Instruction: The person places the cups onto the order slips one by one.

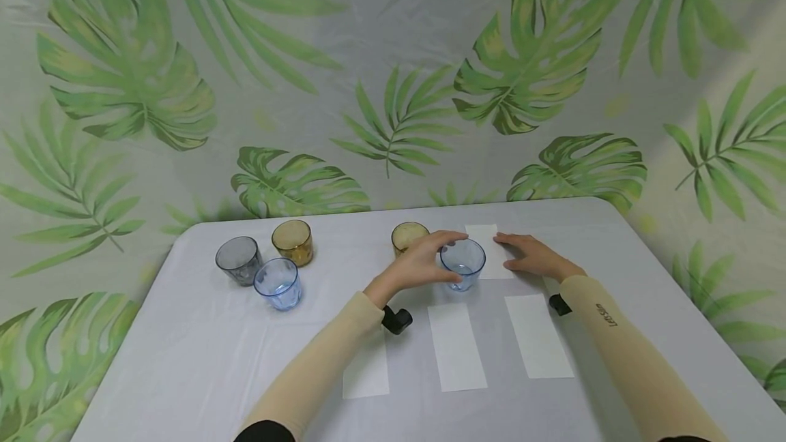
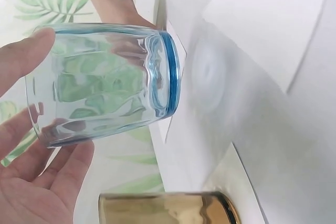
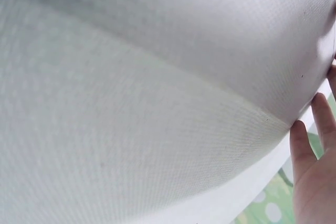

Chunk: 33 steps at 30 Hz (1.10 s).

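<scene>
My left hand (image 1: 414,266) grips a clear blue glass (image 1: 463,263) near its rim, thumb on one side and fingers on the other. In the left wrist view the blue glass (image 2: 100,82) is upright relative to the table, its base slightly above the surface. My right hand (image 1: 535,256) rests on the table with fingers extended, their tips at the right edge of a white paper strip (image 1: 490,230). The right wrist view shows its fingers (image 3: 302,145) touching the white surface. An amber glass (image 1: 406,232) stands just behind my left hand, partly hidden by it.
At the left stand a grey glass (image 1: 238,261), another amber glass (image 1: 293,243) and another blue glass (image 1: 279,285). White paper strips (image 1: 457,346) lie along the front, one (image 1: 367,370) partly under my left forearm. A leaf-patterned cloth (image 1: 393,121) hangs behind the table.
</scene>
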Each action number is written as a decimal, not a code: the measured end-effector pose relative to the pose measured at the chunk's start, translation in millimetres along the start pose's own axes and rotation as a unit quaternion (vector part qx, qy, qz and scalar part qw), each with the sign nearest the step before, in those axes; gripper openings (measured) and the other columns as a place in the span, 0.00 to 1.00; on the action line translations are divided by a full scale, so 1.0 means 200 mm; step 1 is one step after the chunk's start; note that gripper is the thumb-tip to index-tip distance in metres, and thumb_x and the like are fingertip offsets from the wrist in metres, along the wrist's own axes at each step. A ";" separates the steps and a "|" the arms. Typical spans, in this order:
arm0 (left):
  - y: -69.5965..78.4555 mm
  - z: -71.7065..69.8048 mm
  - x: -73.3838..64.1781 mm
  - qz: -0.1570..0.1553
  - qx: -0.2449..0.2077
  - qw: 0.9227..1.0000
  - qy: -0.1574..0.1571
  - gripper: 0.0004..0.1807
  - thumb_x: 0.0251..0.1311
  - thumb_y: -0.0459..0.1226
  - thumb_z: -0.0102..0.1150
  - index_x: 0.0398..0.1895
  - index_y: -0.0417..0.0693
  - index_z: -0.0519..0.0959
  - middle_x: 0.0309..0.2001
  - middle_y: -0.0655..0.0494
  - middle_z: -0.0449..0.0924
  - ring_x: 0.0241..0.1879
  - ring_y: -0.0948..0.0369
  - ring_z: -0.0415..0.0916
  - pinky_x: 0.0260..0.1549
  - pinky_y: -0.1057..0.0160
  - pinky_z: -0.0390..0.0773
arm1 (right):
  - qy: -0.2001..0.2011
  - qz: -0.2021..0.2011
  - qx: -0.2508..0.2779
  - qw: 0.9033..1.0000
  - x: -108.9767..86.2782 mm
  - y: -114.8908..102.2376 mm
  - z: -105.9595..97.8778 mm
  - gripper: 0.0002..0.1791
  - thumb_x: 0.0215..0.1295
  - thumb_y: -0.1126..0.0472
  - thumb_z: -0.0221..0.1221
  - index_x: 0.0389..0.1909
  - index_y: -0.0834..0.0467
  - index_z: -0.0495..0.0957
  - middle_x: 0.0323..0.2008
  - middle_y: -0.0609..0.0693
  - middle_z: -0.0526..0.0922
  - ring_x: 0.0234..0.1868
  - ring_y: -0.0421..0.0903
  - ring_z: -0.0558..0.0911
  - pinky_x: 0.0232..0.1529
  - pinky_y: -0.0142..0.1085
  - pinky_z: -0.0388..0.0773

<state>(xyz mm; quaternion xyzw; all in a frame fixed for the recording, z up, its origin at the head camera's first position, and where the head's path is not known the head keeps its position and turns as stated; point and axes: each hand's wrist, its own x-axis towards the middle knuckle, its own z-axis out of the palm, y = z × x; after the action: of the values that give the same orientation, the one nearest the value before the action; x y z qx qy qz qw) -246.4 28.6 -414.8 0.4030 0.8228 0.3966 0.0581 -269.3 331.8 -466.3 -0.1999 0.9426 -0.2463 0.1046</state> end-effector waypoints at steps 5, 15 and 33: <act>0.01 0.02 0.05 -0.003 -0.004 1.000 0.004 0.39 0.50 0.41 0.73 0.67 0.48 0.68 0.64 0.52 0.68 0.59 0.57 0.69 0.56 0.65 0.70 | -0.003 0.003 0.000 1.000 0.00 0.01 0.00 0.34 0.63 0.61 0.61 0.67 0.67 0.62 0.67 0.67 0.60 0.67 0.69 0.55 0.65 0.64 0.49; 0.01 0.06 0.15 -0.024 0.019 1.000 0.006 0.40 0.50 0.42 0.73 0.68 0.49 0.67 0.64 0.54 0.69 0.60 0.57 0.69 0.55 0.64 0.71 | 0.001 -0.007 0.000 1.000 0.00 -0.01 0.00 0.35 0.63 0.61 0.62 0.66 0.72 0.61 0.67 0.70 0.59 0.67 0.69 0.55 0.65 0.64 0.49; 0.03 0.14 0.33 -0.023 0.048 0.999 0.003 0.41 0.51 0.40 0.73 0.69 0.46 0.65 0.66 0.51 0.67 0.61 0.57 0.67 0.59 0.69 0.66 | 0.020 -0.024 0.026 0.999 0.01 0.02 0.01 0.31 0.61 0.62 0.63 0.61 0.74 0.66 0.60 0.73 0.67 0.63 0.69 0.62 0.63 0.63 0.56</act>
<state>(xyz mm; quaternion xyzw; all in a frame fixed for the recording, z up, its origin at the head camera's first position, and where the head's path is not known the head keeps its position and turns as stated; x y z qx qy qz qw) -276.1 95.0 -415.6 0.3851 0.8500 0.3566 0.0450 -271.0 333.6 -469.3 -0.2146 0.9326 -0.2775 0.0850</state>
